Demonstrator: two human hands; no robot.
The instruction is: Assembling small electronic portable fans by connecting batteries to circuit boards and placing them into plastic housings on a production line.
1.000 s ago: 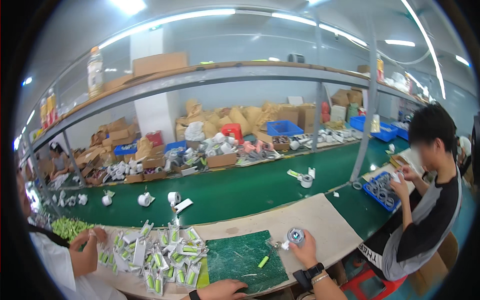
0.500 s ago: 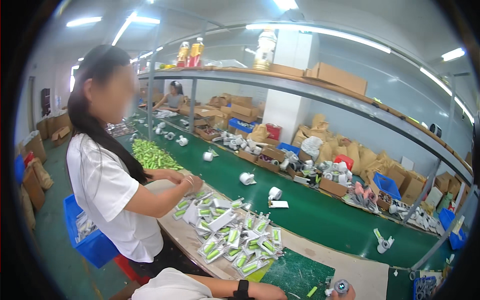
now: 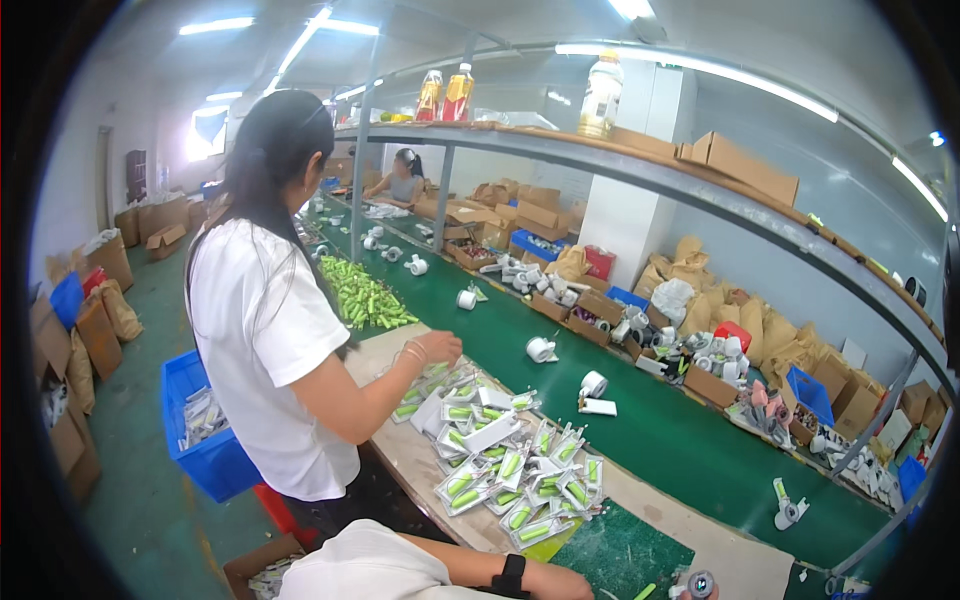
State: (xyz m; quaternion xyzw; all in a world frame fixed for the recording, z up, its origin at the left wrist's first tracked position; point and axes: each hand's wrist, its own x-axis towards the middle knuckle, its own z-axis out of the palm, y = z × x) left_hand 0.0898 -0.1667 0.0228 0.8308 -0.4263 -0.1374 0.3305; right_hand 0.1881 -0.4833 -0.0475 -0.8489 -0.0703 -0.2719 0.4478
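Note:
My left hand [image 3: 560,583], below a black wristband [image 3: 510,574], rests low over the green work mat [image 3: 630,545]; its fingers are cut off by the lower picture edge. Close by lies a small light-green piece [image 3: 646,591]. At the bottom edge, only a sliver of my right hand [image 3: 684,592] shows, closed around a grey-white device with a round dark face [image 3: 701,584]. Left of the mat is a heap of clear-packed light-green parts [image 3: 520,470]. A co-worker in a white shirt [image 3: 262,320] stands beside it, one arm stretched over the bench.
A green conveyor belt [image 3: 650,420] runs alongside, carrying scattered white device parts [image 3: 540,349]. Loose green parts [image 3: 360,295] are piled farther off. A shelf [image 3: 700,165] spans above the belt. A blue bin [image 3: 205,480] stands behind the co-worker; cartons [image 3: 715,385] line the far side.
The whole scene has shifted right in the picture as my view turned left. The co-worker's head has turned away, and their hand reaches farther toward the belt. My right hand still holds the device.

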